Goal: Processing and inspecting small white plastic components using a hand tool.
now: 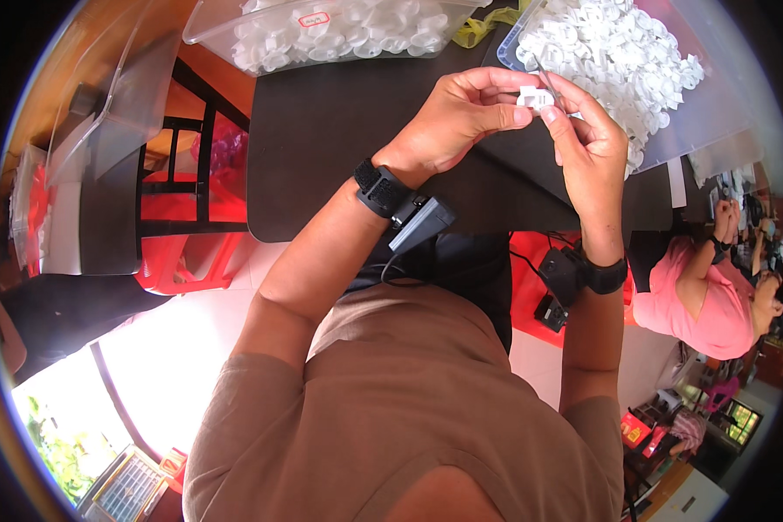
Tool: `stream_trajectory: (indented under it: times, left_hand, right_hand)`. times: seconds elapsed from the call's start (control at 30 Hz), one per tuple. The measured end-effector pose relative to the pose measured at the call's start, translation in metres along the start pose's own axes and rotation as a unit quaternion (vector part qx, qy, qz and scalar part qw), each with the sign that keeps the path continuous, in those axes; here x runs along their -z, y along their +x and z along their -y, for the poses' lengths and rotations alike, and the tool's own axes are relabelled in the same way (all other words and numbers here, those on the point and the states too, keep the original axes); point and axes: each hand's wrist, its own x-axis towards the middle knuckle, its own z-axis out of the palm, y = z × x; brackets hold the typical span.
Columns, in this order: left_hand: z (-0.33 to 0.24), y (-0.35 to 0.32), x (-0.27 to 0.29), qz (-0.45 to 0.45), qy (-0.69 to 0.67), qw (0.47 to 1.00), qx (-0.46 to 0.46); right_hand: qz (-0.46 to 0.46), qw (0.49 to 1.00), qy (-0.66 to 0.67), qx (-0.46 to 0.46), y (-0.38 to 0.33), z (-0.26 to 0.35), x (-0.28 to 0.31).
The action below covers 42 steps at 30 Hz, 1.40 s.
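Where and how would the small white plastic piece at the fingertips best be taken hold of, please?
Probably by its left end, with the left hand coming from the left and pinching between thumb and fingertips: the small white plastic piece is small and blocky, while the right hand and a thin dark tool crowd its right side.

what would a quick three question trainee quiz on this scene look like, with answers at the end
1. True or false: the left hand grips a white part.
2. On the left bin, what colour edges the label? A green, B red, C blue.
3. How many of the wearer's wrists bear black straps?

Key: 1 true; 2 B; 3 two.
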Motion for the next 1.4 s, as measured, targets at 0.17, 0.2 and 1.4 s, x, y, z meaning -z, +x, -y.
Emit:
stream_trajectory:
  times: [0.17,0.2,1.4]
  left_hand:
    - [0.0,-0.01,-0.008,-0.019,0.03,0.998,-0.043]
    - [0.001,-0.013,-0.007,-0.036,0.039,0.998,-0.044]
    - [0.004,-0.033,0.011,-0.068,0.196,0.976,-0.06]
  right_hand:
    - [0.015,0.999,0.029,-0.022,-0.003,-0.002,-0.002]
    - [0.03,0.998,0.03,-0.035,-0.005,-0.001,-0.003]
    - [0.185,0.917,-0.335,0.113,-0.021,0.033,0.005]
